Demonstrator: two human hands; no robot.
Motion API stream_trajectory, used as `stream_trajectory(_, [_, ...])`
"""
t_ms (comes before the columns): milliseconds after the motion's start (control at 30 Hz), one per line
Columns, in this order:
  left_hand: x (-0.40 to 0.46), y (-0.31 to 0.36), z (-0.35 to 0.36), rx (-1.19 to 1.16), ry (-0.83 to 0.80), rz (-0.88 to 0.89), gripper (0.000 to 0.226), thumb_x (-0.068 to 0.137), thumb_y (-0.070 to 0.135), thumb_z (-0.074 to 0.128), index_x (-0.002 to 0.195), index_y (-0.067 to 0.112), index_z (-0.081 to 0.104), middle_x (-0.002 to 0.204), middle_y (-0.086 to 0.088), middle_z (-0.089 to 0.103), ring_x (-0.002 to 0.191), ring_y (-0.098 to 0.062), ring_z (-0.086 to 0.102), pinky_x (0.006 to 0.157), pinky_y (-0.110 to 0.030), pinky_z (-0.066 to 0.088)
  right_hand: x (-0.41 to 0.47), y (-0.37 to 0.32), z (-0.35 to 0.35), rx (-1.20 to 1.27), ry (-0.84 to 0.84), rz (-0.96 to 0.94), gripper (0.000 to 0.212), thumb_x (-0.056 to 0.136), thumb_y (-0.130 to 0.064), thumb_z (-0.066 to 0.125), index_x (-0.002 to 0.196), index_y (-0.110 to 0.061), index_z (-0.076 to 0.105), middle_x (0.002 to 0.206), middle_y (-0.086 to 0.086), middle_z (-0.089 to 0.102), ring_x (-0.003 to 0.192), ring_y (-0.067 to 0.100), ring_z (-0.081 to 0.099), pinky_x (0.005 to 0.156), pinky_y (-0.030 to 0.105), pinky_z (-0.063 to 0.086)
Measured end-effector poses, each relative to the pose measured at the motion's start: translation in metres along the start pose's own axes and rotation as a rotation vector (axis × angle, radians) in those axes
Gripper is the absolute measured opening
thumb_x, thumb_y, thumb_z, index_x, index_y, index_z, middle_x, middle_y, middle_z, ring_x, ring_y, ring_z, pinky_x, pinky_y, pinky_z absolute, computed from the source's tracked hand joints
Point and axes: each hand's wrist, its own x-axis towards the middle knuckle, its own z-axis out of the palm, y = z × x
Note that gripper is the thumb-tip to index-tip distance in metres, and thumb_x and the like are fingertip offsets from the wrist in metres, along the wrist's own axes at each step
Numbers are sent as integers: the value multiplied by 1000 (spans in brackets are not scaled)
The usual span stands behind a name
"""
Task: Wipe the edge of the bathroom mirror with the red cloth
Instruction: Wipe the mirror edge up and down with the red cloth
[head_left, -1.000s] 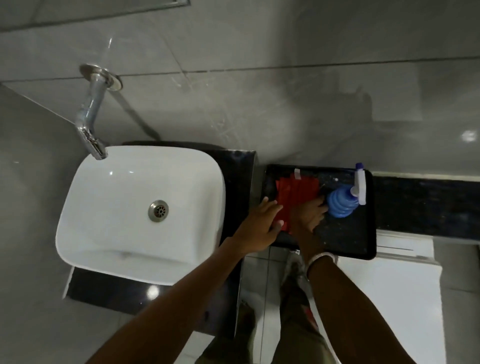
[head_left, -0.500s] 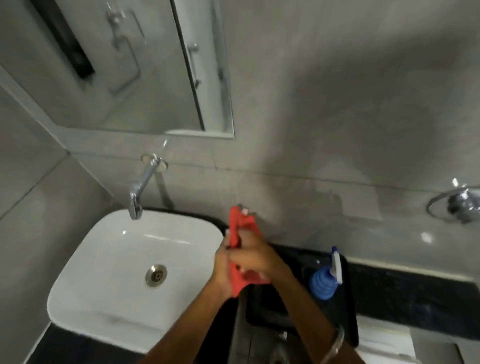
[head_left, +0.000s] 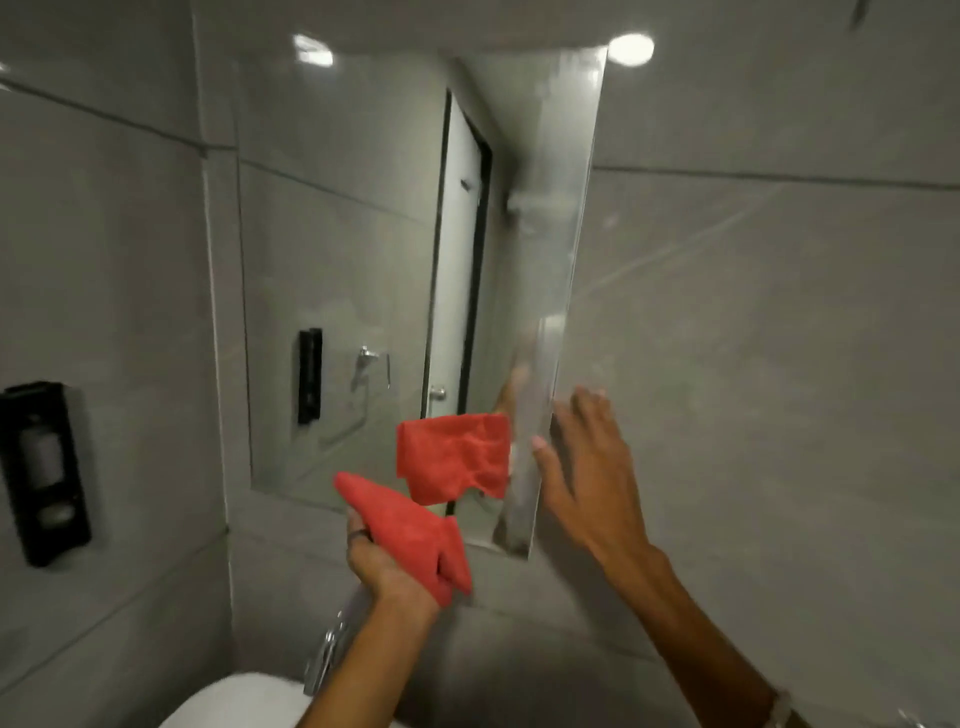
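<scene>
Gripping red cloth (head_left: 410, 530) below mirror (head_left: 363, 260), left hand (head_left: 387, 564); right hand (head_left: 587, 478) spread.

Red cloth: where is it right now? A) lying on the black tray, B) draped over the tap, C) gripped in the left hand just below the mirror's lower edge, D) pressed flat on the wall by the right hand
C: the left hand grips the red cloth below the mirror, while the right hand is spread open and empty beside the mirror's right edge.

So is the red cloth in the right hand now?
No, the red cloth is gripped in the left hand below the mirror, while the right hand is open and empty by the mirror's right edge.
</scene>
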Motion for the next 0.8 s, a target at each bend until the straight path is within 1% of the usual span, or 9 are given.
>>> stream_trajectory(67, [17, 12, 37, -15, -48, 108, 52, 103, 62, 30, 111, 32, 73, 100, 9, 74, 94, -10, 70, 88, -29, 52, 32, 3, -21, -115, 150, -18, 67, 104, -51, 34, 162, -17, 36, 175, 10, 13, 164, 28, 2, 131, 44, 8])
stream_trajectory(133, [22, 19, 77, 6, -143, 241, 65, 101, 68, 30, 152, 31, 48, 144, 5, 58, 130, -18, 57, 114, -43, 40, 62, 6, -43, -210, 261, -54, 67, 105, -49, 36, 163, -16, 30, 176, 11, 8, 163, 29, -3, 131, 47, 4])
stream_trajectory(200, [29, 21, 113, 84, -259, 406, 71, 98, 70, 33, 160, 35, 33, 156, -2, 49, 137, -23, 53, 117, -48, 39, 95, 9, -68, -286, 343, -92, 67, 105, -47, 37, 163, -13, 30, 175, 14, 9, 162, 32, 0, 132, 52, 7])
stream_trajectory(267, [40, 23, 145, 254, -278, 677, 65, 102, 60, 33, 162, 39, 20, 169, 0, 29, 148, -15, 41, 119, -36, 37, 126, 10, -88, -357, 358, -120, 69, 105, -47, 33, 164, -12, 27, 175, 16, 8, 162, 33, 0, 132, 55, 9])
stream_trajectory(333, [59, 26, 185, 613, -279, 981, 62, 105, 52, 25, 163, 36, 11, 174, 5, 7, 157, -6, 13, 126, -27, 21, 152, 13, -99, -434, 320, -133, 72, 105, -50, 26, 167, -15, 17, 176, 13, 1, 162, 31, -6, 133, 56, 7])
stream_trajectory(400, [87, 30, 223, 1124, -199, 1210, 66, 105, 52, 18, 165, 27, 7, 174, 1, -2, 159, -13, -8, 131, -44, 3, 169, 21, -101, -494, 313, -152, 71, 106, -52, 22, 168, -20, 8, 176, 8, -7, 162, 28, -13, 132, 55, 7])
stream_trajectory(467, [111, 36, 252, 1499, -128, 1404, 68, 106, 51, 18, 166, 22, 4, 174, -4, -6, 160, -25, -11, 129, -57, -2, 177, 33, -93, -539, 365, -174, 71, 106, -54, 19, 168, -22, 7, 177, 6, -7, 164, 26, -12, 132, 54, 8])
stream_trajectory(567, [131, 51, 291, 1594, -170, 1561, 68, 106, 51, 17, 166, 23, -1, 173, -3, -13, 160, -28, -11, 128, -59, -4, 188, 47, -83, -576, 464, -207, 72, 105, -57, 16, 168, -22, 13, 177, 5, 0, 165, 25, -4, 132, 52, 7])
stream_trajectory(800, [123, 68, 378, 1676, -324, 1678, 68, 107, 56, 13, 164, 29, -14, 172, 1, -20, 159, -26, -17, 127, -57, -9, 193, 56, -79, -601, 521, -246, 72, 104, -54, 28, 168, -23, 14, 177, 4, 3, 165, 26, 1, 133, 51, 7])
